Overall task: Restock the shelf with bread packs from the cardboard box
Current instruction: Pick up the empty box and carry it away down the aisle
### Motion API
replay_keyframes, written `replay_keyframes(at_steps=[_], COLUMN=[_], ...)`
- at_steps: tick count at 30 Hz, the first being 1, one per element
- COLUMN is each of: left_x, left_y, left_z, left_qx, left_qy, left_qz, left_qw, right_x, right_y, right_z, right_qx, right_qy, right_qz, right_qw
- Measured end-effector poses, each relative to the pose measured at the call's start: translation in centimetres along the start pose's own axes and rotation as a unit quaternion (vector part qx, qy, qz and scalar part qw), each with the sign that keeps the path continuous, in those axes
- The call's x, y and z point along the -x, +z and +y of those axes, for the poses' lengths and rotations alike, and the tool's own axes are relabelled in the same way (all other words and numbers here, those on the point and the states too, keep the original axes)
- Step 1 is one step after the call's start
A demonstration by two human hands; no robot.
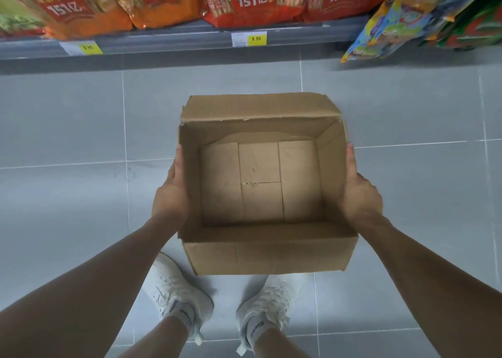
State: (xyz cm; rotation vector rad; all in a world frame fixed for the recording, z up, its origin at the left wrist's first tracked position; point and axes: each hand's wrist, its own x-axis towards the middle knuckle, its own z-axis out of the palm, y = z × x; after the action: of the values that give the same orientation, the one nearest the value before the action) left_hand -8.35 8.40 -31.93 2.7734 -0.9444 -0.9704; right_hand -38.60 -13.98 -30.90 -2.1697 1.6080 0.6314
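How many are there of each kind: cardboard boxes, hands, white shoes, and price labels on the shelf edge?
cardboard box: 1
hands: 2 (left hand, right hand)
white shoes: 2
price labels: 2
total: 7

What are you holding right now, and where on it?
The cardboard box, between both hands: left hand against its left side wall, right hand against its right.
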Motion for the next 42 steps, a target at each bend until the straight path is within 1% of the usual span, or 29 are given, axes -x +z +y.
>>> replay_keyframes(at_steps=[4,8,13,15,18,23,27,31,33,35,39,42], left_x=[1.6,4.3,9.3,11.9,15.8,22.5,27.4,30.8,32.0,33.2,34.7,35.4], left_y=[-4.8,-11.8,-23.0,-27.9,-34.9,-45.4,-52.7,-58.7,-61.1,-63.1,-65.8,-67.0], left_z=[1.1,2.5,5.8,7.5,9.5,13.0,15.6,17.8,18.4,18.7,17.8,15.6], left_qx=[0.008,0.015,0.005,0.012,0.037,0.020,0.009,-0.014,-0.019,-0.012,0.003,0.010], left_qy=[0.026,0.048,0.052,0.053,0.046,0.091,0.121,0.142,0.159,0.159,0.145,0.140], left_qz=[0.008,0.020,0.021,0.015,0.027,0.044,0.049,0.087,0.113,0.124,0.156,0.175], left_qw=[1.000,0.999,0.998,0.998,0.998,0.995,0.991,0.986,0.981,0.979,0.977,0.974], right_x=[1.9,5.3,10.9,13.3,17.1,24.1,29.0,33.4,35.1,36.2,37.5,38.2], right_y=[-4.5,-11.3,-22.2,-26.9,-34.0,-45.6,-53.0,-59.6,-62.3,-64.3,-67.3,-68.6], right_z=[-0.8,-1.7,-2.7,-3.1,-3.4,-2.8,-1.6,-1.3,-1.4,-1.7,-3.5,-6.1], right_qx=[-0.010,-0.024,-0.040,-0.045,-0.054,-0.069,-0.069,-0.077,-0.078,-0.076,-0.068,-0.059], right_qy=[-0.012,-0.030,-0.043,-0.040,-0.037,-0.050,-0.056,-0.074,-0.087,-0.097,-0.109,-0.145], right_qz=[0.025,0.033,0.052,0.057,0.064,0.087,0.108,0.134,0.161,0.179,0.192,0.193], right_qw=[1.000,0.999,0.997,0.997,0.996,0.993,0.990,0.985,0.980,0.976,0.973,0.969])
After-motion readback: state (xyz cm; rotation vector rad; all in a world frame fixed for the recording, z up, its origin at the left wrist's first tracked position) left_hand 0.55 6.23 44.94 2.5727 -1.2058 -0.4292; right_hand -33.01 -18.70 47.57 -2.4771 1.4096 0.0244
